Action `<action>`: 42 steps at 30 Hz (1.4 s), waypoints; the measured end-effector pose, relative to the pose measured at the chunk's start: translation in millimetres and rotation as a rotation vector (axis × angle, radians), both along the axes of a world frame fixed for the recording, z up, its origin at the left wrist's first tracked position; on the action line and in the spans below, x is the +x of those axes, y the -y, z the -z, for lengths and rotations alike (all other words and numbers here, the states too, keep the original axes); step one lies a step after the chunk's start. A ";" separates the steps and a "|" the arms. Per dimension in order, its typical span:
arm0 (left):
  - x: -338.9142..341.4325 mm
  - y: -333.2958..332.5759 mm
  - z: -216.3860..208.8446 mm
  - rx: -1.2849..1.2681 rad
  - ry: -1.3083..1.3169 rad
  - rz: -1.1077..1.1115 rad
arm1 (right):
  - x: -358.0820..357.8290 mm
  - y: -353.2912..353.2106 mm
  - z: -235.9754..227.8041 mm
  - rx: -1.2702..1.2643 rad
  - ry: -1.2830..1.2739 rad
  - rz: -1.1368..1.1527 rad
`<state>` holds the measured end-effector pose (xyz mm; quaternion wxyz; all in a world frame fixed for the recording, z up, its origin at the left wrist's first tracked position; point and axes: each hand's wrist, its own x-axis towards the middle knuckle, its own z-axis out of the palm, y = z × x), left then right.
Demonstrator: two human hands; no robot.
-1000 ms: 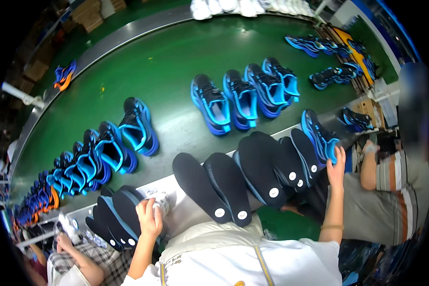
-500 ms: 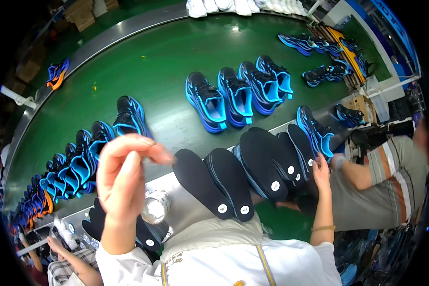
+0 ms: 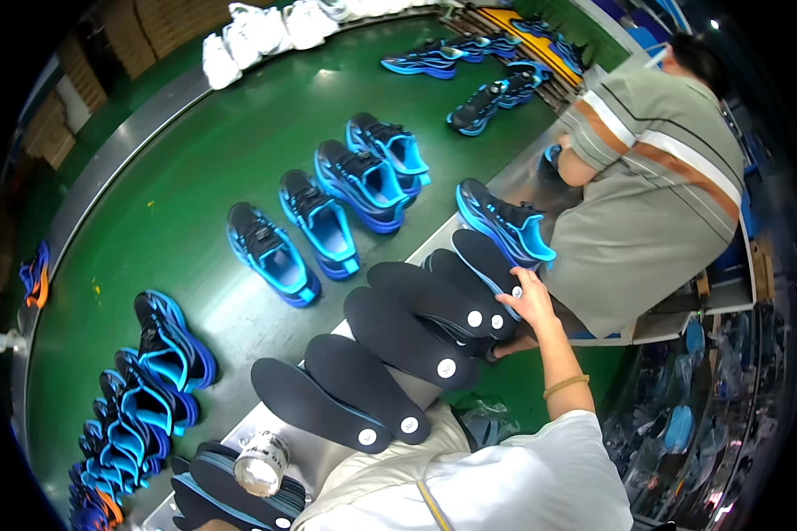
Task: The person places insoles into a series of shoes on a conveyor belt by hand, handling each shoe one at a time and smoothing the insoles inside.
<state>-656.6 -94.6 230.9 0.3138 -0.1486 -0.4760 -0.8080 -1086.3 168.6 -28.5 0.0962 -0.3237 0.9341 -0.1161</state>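
My right hand (image 3: 531,299) closes round the heel end of a black insole (image 3: 481,257) with a blue edge and a white round sticker. Just beyond it, a black and blue sneaker (image 3: 503,221) rests at the edge of the green work surface. More black insoles (image 3: 403,314) lie overlapping in front of me, and another group (image 3: 332,394) is nearer my body. Of my left hand (image 3: 217,526) only a sliver of skin shows at the lower edge, beside stacked insoles (image 3: 226,482); its fingers are hidden. A cylindrical container (image 3: 262,464) stands by that stack.
Several black and blue sneakers (image 3: 323,208) stand on the green surface (image 3: 212,159), with a long row (image 3: 137,407) at left. White shoes (image 3: 279,31) line the far edge. A co-worker in a striped grey shirt (image 3: 655,186) is close on my right.
The view has swung to the right, so things sit further left and the co-worker shows more fully. My left hand has dropped from above the surface to the lower edge. My right hand stays at the insole.
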 end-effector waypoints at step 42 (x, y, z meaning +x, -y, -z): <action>-83.2 -47.1 118.5 -1.250 0.685 -1.195 | -91.2 -46.6 -69.1 -1.058 1.370 0.131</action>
